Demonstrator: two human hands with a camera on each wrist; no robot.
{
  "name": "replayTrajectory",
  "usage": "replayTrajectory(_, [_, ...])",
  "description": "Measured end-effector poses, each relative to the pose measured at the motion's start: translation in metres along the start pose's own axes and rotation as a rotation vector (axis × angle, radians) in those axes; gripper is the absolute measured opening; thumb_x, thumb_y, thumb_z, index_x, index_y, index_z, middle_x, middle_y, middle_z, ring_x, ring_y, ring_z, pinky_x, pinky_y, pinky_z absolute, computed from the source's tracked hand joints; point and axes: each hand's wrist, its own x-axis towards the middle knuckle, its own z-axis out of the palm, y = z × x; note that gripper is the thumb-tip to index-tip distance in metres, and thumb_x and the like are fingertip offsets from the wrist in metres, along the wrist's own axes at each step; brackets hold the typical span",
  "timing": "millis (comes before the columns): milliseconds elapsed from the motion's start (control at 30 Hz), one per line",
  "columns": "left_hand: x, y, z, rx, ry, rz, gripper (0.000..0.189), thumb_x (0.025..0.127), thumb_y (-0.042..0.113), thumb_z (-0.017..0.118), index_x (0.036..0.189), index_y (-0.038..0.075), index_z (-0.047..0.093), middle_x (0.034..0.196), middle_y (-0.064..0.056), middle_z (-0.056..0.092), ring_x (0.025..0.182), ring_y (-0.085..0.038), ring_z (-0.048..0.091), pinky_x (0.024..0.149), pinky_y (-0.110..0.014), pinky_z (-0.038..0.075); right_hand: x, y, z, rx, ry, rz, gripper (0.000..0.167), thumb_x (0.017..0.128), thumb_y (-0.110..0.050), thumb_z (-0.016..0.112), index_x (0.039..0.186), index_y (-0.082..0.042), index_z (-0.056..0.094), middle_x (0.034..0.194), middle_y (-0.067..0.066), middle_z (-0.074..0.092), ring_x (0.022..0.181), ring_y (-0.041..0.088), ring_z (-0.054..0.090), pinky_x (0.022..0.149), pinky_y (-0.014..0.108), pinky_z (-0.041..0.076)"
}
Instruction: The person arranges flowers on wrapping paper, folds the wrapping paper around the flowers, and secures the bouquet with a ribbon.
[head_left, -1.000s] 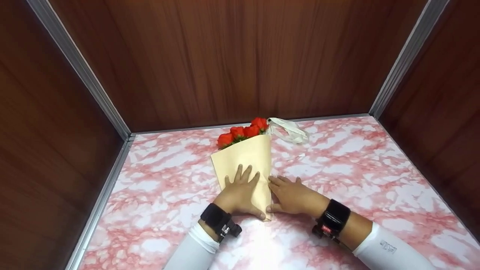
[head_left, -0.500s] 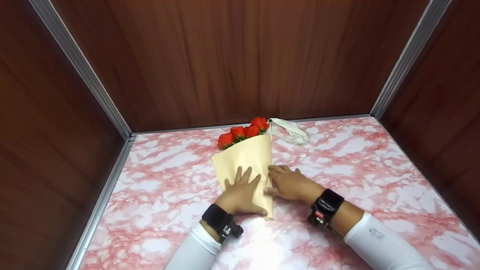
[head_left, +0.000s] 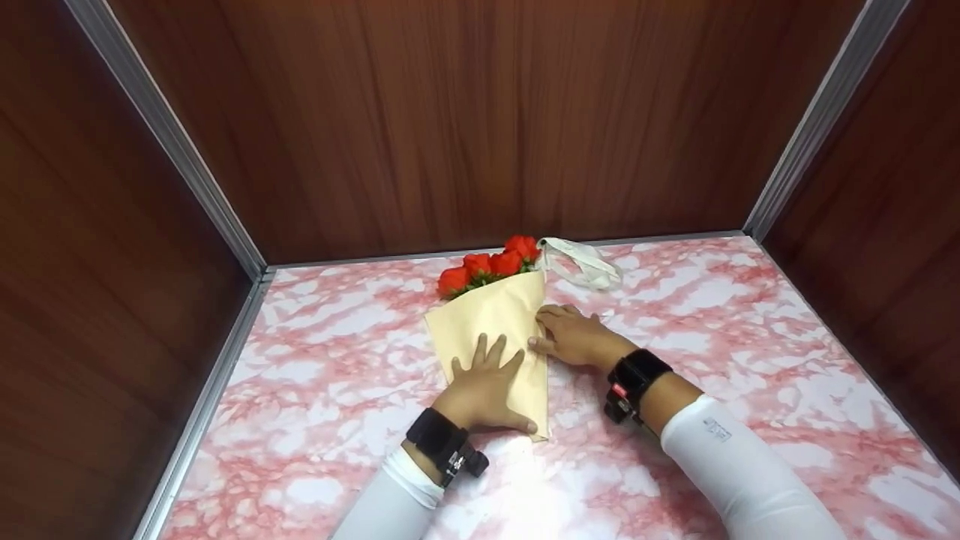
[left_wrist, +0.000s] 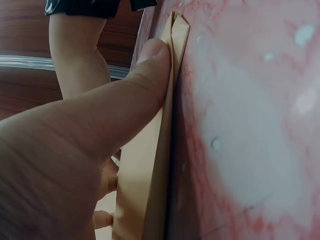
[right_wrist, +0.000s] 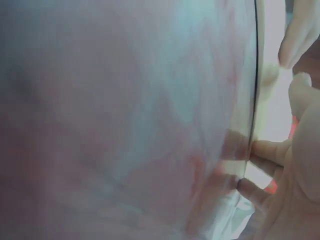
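A bouquet of red artificial-looking roses (head_left: pixel 505 263) lies on the table, wrapped in cream wrapping paper (head_left: pixel 496 309) that narrows toward the person. My left hand (head_left: pixel 480 391) rests flat on the paper with its fingers spread; its thumb (left_wrist: pixel 152 62) presses near the narrow end. At the paper's right edge, my right hand (head_left: pixel 576 335) touches the wrap. Its fingertips (right_wrist: pixel 250 190) meet that edge at the tabletop, while the thumb (right_wrist: pixel 301 92) sits on the upper side. The stems are hidden inside the wrap.
A loop of white ribbon (head_left: pixel 589 266) lies just right of the roses. The pink-and-white marbled tabletop (head_left: pixel 315 420) is bounded by brown wood-grain panels (head_left: pixel 465 127) with grey metal edging (head_left: pixel 802 120).
My right hand has slid along the paper's right edge, away from the person and toward the roses. The left hand has stayed in place on the wrap.
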Motion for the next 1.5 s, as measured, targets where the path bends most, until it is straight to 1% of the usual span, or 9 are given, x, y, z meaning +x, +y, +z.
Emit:
replayTrajectory(300, [0.0,0.0,-0.001,0.013,0.0,-0.008,0.137,0.073,0.083,0.091,0.182,0.025,0.029,0.192,-0.016,0.01,0.178,-0.051,-0.001,0.125,-0.092,0.021,0.023,0.007,-0.007,0.051,-0.021,0.084,0.082,0.117,-0.062,0.05,0.178,-0.009,0.035,0.188,0.014,0.03,0.173,0.047,0.025,0.126,0.093,0.018])
replayTrajectory(633, [0.001,0.002,0.001,0.042,-0.008,-0.014,0.137,0.075,0.083,0.09,0.182,0.026,0.028,0.193,-0.015,0.009,0.178,-0.05,-0.001,0.125,-0.092,0.023,0.019,0.01,-0.006,0.046,-0.059,0.074,0.082,0.117,-0.06,0.049,0.178,-0.007,0.033,0.19,0.013,0.024,0.175,0.05,0.017,0.128,0.092,0.015])
replayTrajectory(733, [0.0,0.004,0.001,0.053,-0.017,-0.014,0.137,0.075,0.084,0.089,0.182,0.026,0.027,0.193,-0.015,0.009,0.178,-0.05,0.001,0.125,-0.092,0.024,0.015,0.007,-0.004,0.052,-0.031,0.058,0.08,0.117,-0.057,0.052,0.176,-0.004,0.038,0.188,0.019,0.028,0.174,0.051,0.021,0.129,0.09,0.02])
replayTrajectory(867, [-0.003,0.009,0.0,0.068,-0.042,-0.019,0.138,0.075,0.086,0.088,0.182,0.026,0.026,0.192,-0.016,0.01,0.177,-0.05,0.003,0.125,-0.091,0.026,0.006,-0.001,0.001,0.046,0.051,-0.006,0.077,0.113,-0.047,0.066,0.169,0.002,0.047,0.181,0.026,0.038,0.168,0.052,0.036,0.13,0.078,0.036])
replayTrajectory(1000, [-0.006,0.011,-0.003,0.06,-0.072,-0.014,0.137,0.076,0.085,0.088,0.183,0.028,0.025,0.192,-0.015,0.012,0.177,-0.051,0.006,0.124,-0.091,0.027,-0.004,-0.012,0.005,0.051,0.135,-0.082,0.071,0.104,-0.035,0.081,0.162,-0.003,0.055,0.178,0.024,0.042,0.161,0.05,0.046,0.126,0.065,0.049])
replayTrajectory(1133, [-0.009,0.009,-0.012,0.017,-0.097,0.004,0.122,0.083,0.076,0.088,0.181,0.028,0.033,0.192,-0.013,0.017,0.177,-0.048,0.01,0.127,-0.087,0.031,-0.012,-0.02,0.008,0.067,0.156,-0.151,0.062,0.102,-0.027,0.083,0.158,-0.009,0.061,0.178,0.021,0.044,0.162,0.049,0.046,0.128,0.063,0.047])
replayTrajectory(1300, [-0.009,0.006,-0.021,-0.005,-0.088,0.04,0.088,0.097,0.055,0.084,0.17,0.016,0.054,0.186,-0.014,0.035,0.176,-0.042,0.024,0.137,-0.058,0.036,-0.02,-0.025,0.009,0.044,0.126,-0.184,0.056,0.103,-0.023,0.084,0.154,-0.008,0.065,0.178,0.021,0.046,0.161,0.049,0.048,0.132,0.062,0.044])
replayTrajectory(1367, [-0.009,0.005,-0.023,0.001,-0.072,0.051,0.076,0.099,0.045,0.084,0.163,0.013,0.06,0.182,-0.014,0.042,0.174,-0.039,0.03,0.139,-0.05,0.036,-0.023,-0.026,0.009,0.031,0.124,-0.201,0.055,0.102,-0.021,0.083,0.153,-0.008,0.066,0.178,0.022,0.046,0.161,0.049,0.048,0.131,0.063,0.044])
replayTrajectory(1500, [-0.008,0.005,-0.026,0.02,-0.054,0.062,0.06,0.098,0.033,0.086,0.151,0.01,0.069,0.173,-0.01,0.054,0.167,-0.031,0.043,0.135,-0.045,0.042,-0.027,-0.028,0.008,0.034,0.087,-0.236,0.056,0.103,-0.022,0.082,0.155,-0.009,0.065,0.181,0.019,0.042,0.166,0.047,0.042,0.134,0.064,0.039])
